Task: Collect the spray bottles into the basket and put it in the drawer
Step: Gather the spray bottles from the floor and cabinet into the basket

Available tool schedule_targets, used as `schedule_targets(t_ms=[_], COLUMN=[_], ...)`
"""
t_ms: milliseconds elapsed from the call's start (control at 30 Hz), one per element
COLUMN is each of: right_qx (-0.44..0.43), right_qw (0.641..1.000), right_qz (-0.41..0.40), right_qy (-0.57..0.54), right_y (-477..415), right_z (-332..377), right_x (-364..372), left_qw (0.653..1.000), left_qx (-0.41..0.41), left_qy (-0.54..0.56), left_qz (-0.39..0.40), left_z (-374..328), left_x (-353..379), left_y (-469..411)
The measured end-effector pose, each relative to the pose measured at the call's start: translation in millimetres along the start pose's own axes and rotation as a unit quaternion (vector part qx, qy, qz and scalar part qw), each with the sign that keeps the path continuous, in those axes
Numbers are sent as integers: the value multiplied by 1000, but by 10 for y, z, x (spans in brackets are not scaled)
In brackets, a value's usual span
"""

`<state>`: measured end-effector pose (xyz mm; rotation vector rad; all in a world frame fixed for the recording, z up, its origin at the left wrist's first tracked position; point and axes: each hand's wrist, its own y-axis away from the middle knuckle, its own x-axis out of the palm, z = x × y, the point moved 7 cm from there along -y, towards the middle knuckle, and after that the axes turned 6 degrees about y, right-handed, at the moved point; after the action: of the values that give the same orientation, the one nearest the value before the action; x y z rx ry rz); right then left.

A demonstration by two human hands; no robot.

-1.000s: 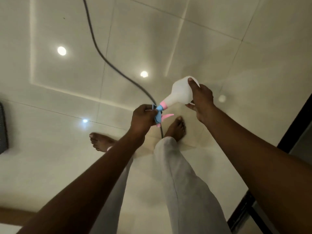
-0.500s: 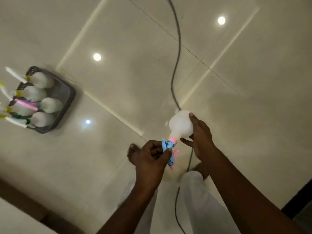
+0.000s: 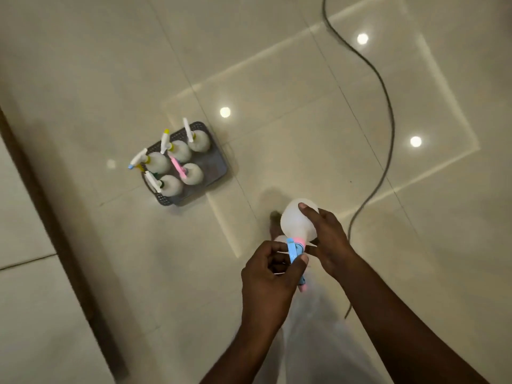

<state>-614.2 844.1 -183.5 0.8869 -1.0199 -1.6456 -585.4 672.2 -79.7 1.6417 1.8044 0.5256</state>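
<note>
I hold a white spray bottle [image 3: 294,221] with a blue and pink spray head between both hands, above the floor. My right hand [image 3: 328,239] wraps the round white body. My left hand [image 3: 270,275] is closed on the blue spray head. A dark grey basket [image 3: 214,164] stands on the floor ahead to the left, apart from my hands. Several white spray bottles [image 3: 177,164] stand upright in it, filling its left part; its right part is bare.
A grey cable [image 3: 383,112] snakes across the glossy tiled floor on the right and runs down behind my right arm. A dark brown strip [image 3: 55,217] crosses the floor diagonally at the left. My light trouser leg [image 3: 310,339] is below my hands.
The view has swung left and forward, bringing the basket from the left edge toward the centre. Both hands keep hold of the bottle, which now sits more upright with its base pointing away.
</note>
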Motion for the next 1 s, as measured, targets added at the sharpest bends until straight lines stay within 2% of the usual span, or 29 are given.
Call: schedule_targets(t_ms=[367,567,833,1000], right_qx=[47,71,92,91], right_qw=[992,982,978,977], right_qz=[81,121,87,59], right_qy=[87,125,168,185], right_y=[-524,-908,-1551,-2098], right_z=[687,747,557,521], right_x=[1492,2168,2719,2967], left_qw=[992,985,988,985], left_qx=[-18,-16,-48,-59], left_qy=[76,89,63,39], left_qz=[-100,-144,-133,-159], left_z=[-474,-331,167,350], left_x=[-806,-1153,-1346,-1407], left_y=[-840,-1409,-2261,-2750])
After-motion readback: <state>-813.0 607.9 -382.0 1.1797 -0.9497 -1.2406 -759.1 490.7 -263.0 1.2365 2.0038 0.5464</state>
